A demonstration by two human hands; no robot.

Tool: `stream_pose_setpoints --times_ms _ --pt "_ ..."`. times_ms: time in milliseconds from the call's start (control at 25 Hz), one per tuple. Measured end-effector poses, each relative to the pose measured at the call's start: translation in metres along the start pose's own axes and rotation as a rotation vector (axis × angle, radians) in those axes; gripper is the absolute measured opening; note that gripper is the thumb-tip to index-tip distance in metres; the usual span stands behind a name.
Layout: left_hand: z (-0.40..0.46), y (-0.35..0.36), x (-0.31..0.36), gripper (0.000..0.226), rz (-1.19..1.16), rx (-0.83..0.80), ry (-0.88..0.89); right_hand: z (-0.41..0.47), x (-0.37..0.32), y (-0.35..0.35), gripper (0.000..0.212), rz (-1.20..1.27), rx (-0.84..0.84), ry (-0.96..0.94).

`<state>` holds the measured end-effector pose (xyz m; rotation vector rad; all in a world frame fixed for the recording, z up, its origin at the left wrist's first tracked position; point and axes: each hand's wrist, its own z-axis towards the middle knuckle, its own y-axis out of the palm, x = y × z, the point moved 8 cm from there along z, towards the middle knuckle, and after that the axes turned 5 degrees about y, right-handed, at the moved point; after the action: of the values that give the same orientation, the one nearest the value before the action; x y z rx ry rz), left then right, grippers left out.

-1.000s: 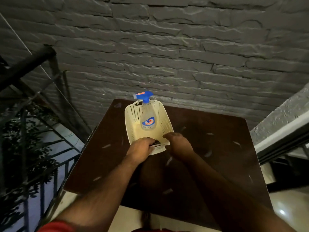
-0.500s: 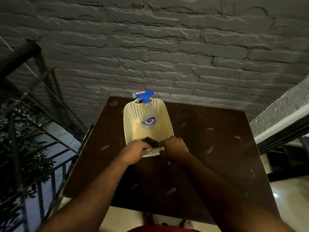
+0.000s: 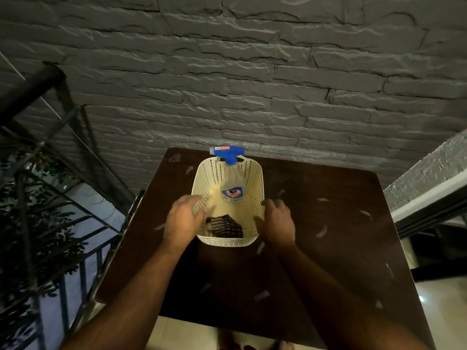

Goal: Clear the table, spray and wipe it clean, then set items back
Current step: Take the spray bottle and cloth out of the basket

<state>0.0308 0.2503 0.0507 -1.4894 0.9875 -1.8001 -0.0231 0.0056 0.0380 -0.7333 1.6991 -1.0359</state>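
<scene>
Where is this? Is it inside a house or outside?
Probably a balcony or stair landing, partly outdoors. A dark table stands against a rough grey brick wall, a black metal railing runs along the left, and leafy branches show beyond it. It looks like night.

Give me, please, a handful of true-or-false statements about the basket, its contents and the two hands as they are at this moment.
1. The spray bottle lies inside the cream basket. True.
2. The bottle's trigger head is red. False: it is blue.
3. A dark striped cloth sits at the basket's near end. True.
4. The right hand holds the bottle. False: it is at the basket's right side, away from the bottle.
5. The left hand is at the basket's left rim. True.
6. The brown table is spotless. False: pale scraps dot it.
</scene>
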Motion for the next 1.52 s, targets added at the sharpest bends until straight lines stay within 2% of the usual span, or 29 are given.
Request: stream_pose_setpoints --times_ms 40,120,200,280,360,640,760,920,1160,1360,1520 --pt "0.003 -0.001 -0.006 0.044 0.023 0.015 -0.070 0.004 0.011 0.005 0.054 0.027 -0.054 0.098" --pt "0.005 0.014 -0.018 0.048 0.032 -0.122 -0.249 0.011 0.021 0.019 0.056 0.085 -0.179 0.215" --pt "0.003 0.031 -0.023 0.051 0.074 -0.262 -0.355 0.015 0.018 0.029 0.046 0.095 -0.250 0.225" --pt "0.006 0.032 -0.024 0.044 0.130 -0.269 -0.376 0.016 0.012 0.034 0.039 0.094 -0.258 0.213" --pt "0.007 0.030 -0.024 0.035 0.150 -0.240 -0.372 0.017 0.012 0.034 0.037 0.122 -0.237 0.221" --pt "0.001 0.050 0.011 0.035 0.021 -0.197 -0.314 0.013 0.055 0.004 0.038 0.183 -0.147 0.213" --pt "0.000 0.076 0.062 0.034 0.020 -0.203 -0.178 0.003 0.104 -0.028 0.039 0.232 -0.097 0.245" --pt "-0.007 0.124 0.142 0.043 -0.015 -0.248 -0.087 -0.017 0.182 -0.083 0.038 0.219 -0.020 0.274" --pt "-0.041 0.199 0.267 0.047 -0.022 -0.291 0.015 -0.055 0.314 -0.149 0.046 0.144 0.086 0.447" --pt "-0.072 0.240 0.318 0.046 -0.021 -0.326 0.041 -0.077 0.380 -0.168 0.047 0.122 0.061 0.471" --pt "-0.087 0.252 0.333 0.038 -0.051 -0.317 0.046 -0.084 0.405 -0.163 0.044 0.142 0.049 0.493"
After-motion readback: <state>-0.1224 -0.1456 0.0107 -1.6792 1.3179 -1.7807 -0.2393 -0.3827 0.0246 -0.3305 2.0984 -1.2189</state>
